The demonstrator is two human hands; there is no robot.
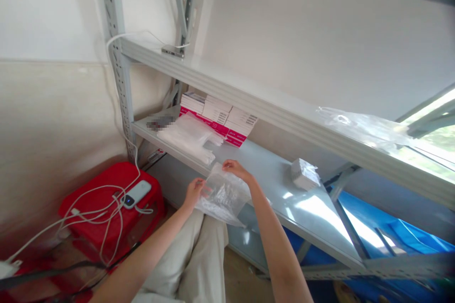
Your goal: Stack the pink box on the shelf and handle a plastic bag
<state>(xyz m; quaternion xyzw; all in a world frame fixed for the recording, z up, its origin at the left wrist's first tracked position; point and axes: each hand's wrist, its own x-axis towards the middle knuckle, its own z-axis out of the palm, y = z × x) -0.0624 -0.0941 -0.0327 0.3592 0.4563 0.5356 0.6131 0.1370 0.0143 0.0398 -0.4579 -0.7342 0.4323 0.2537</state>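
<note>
A clear plastic bag (227, 196) hangs between my two hands, above my lap and at the front edge of the middle shelf (273, 170). With closed fingers, my left hand (195, 191) grips its left side. My right hand (236, 169) pinches the bag near its upper edge. Just beyond my hands, a stack of flat translucent bags (188, 137) lies on the shelf. Behind that stack stand white and magenta boxes (231, 125). Farther right on the same shelf sits a small white box-shaped pack (304, 174) in shiny wrapping.
A red plastic stool (103, 199) at the left carries a white power bank (137, 194) and tangled white cables. The upper shelf's edge (220, 92) runs over the work area, with loose clear plastic (362, 125) on it. Metal posts (119, 66) frame the rack. Blue material (408, 236) shows at right.
</note>
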